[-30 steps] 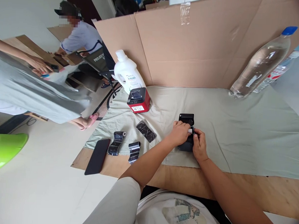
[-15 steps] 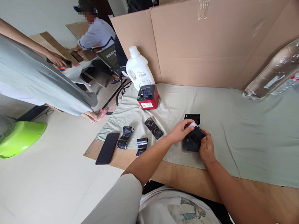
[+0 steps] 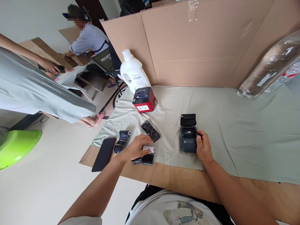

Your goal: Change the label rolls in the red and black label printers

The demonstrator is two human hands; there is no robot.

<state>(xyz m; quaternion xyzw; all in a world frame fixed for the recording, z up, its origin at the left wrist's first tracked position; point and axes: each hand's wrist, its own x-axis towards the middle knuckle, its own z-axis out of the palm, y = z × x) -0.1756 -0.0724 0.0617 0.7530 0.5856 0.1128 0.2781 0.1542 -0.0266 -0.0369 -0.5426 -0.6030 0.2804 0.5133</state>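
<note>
My left hand is over a label roll with a pale core side and a black marbled strip. Its fingers are curved but apart, with the thumb against the roll and a gap above it. A second dark strip lies partly under that hand. My right hand grips the right side of a small black label printer. The printer's lid is tipped back, and a dark part with white print shows inside. Some of the right fingers are hidden beside the printer.
A flat black marbled piece, another label roll and a phone lie leftward. Behind stand a red-and-black box-shaped device and a white jug. Cardboard walls the back; a large bottle lies right. Other people are at left.
My left hand has moved left from the printer to the rolls, and the white-sided roll now lies on the cloth. The printer's inside is uncovered. My right hand stays at its side.
</note>
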